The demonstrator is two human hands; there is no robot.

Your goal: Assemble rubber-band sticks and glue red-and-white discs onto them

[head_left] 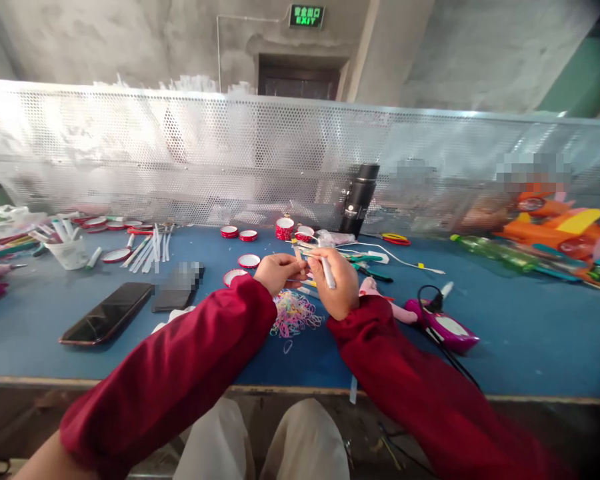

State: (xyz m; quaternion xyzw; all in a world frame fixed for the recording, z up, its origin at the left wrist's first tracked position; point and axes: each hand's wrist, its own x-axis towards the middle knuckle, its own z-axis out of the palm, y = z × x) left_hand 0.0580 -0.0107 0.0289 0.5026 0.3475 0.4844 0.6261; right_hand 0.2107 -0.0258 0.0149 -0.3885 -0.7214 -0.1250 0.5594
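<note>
Above the blue table, my right hand (341,287) grips a slim white pen-like tool (329,275), its tip pointing toward my other hand. My left hand (279,272) is closed in a pinch close beside it. What those fingers hold is too small to make out; a short tan piece with a yellowish end (297,251) shows just above them. A heap of colourful small rubber bands (296,315) lies below both hands. Red-rimmed round tins (285,229) stand beyond them, and a similar round lid (249,261) lies to the left.
At left are a phone (107,313), a second dark phone-like slab (179,288), white sticks (147,252) and a cup of pens (68,252). A black bottle (360,200) stands behind. At right lie a purple device (447,330) with a cable and orange toys (545,223). A perforated metal screen (205,160) borders the table.
</note>
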